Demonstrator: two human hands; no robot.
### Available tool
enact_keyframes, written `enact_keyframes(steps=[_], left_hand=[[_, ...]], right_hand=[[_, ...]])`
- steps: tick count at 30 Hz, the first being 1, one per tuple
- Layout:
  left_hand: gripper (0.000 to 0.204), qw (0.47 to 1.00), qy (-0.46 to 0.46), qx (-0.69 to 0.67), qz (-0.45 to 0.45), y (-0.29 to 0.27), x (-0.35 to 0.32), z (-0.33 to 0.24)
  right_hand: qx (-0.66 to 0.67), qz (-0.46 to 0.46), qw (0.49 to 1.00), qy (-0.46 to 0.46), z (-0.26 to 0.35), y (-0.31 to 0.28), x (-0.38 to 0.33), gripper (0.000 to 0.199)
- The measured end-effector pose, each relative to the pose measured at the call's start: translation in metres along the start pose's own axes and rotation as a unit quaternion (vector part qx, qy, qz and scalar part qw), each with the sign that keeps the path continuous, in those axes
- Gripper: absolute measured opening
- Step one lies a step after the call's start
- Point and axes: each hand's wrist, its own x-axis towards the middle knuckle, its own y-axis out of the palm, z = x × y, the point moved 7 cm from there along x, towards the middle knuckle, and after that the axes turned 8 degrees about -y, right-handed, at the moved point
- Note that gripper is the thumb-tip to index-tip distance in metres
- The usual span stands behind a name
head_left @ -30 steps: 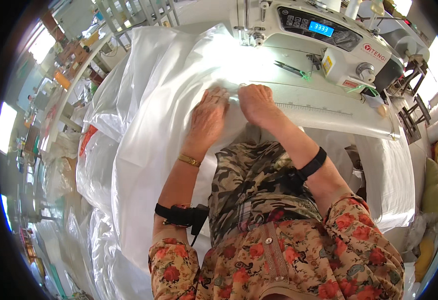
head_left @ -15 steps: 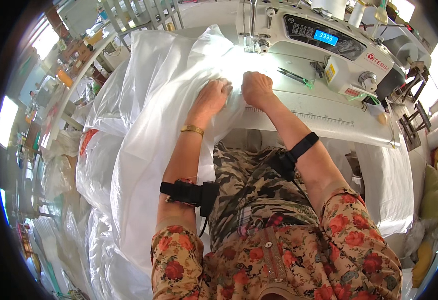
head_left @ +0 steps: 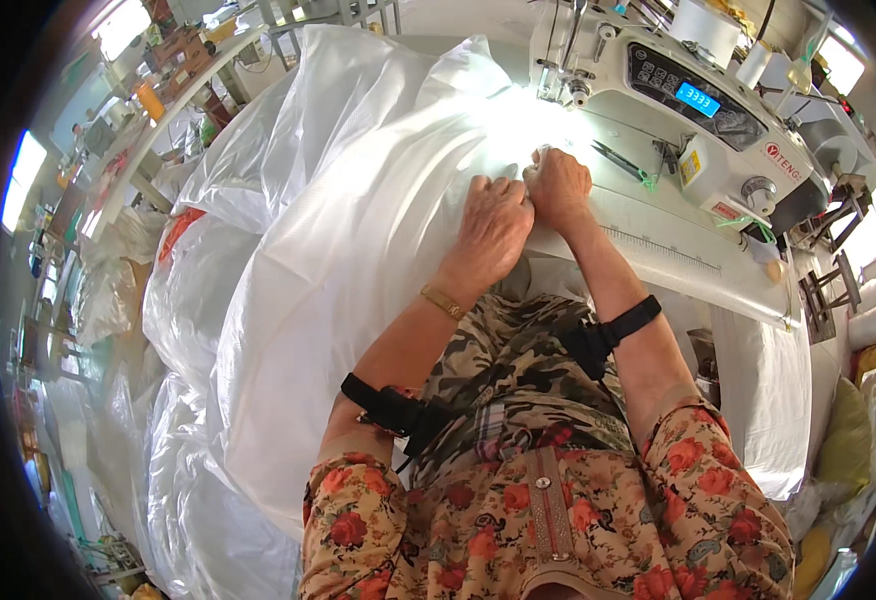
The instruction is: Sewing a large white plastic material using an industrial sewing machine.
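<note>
A big piece of thin, shiny white plastic sheeting (head_left: 348,200) spreads from the sewing machine (head_left: 693,110) leftward and down past my lap. My left hand (head_left: 498,222) has its fingers curled on the sheeting's right edge, close beside my right hand. Just in front of the brightly lit needle area, my right hand (head_left: 560,185) is closed in a pinch at the same edge. The fingertips of both hands are largely hidden. To the right of my right hand, small dark thread snips (head_left: 620,165) with green cord lie on the machine bed.
A printed ruler scale (head_left: 663,247) runs along the table's front edge. White thread cones (head_left: 706,35) stand above the machine. More crumpled white sheeting (head_left: 203,480) is heaped at left. Stuffed sacks (head_left: 846,440) lie at the far right, and a metal frame (head_left: 328,15) stands behind.
My left hand has moved right and slightly nearer to me, and now sits against my right hand. The whole view has shifted, with the machine appearing farther right.
</note>
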Motion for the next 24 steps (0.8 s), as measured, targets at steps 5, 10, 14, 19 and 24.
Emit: enact_keyframes(steps=[5,10,14,19,24], left_hand=[[0.008,0.998,0.041,-0.019,-0.040,-0.002,-0.005,-0.002],[0.006,0.998,0.008,-0.059,-0.030,0.004,0.004,0.009],[0.006,0.997,-0.028,-0.069,-0.013,0.016,0.022,0.020],[0.007,0.994,-0.032,-0.084,-0.068,0.035,0.034,0.031],[0.007,0.992,-0.087,-0.076,0.047,0.042,0.039,0.037]], right_hand=[[-0.011,0.024,0.999,-0.037,0.007,-0.006,-0.009,0.014],[-0.048,0.049,0.996,-0.061,0.005,-0.009,-0.008,0.021],[-0.085,0.065,0.991,-0.084,0.002,-0.009,-0.002,0.027],[-0.049,0.039,0.993,-0.096,-0.014,-0.003,0.007,0.029],[-0.032,0.057,0.986,-0.151,-0.017,-0.002,0.003,0.029]])
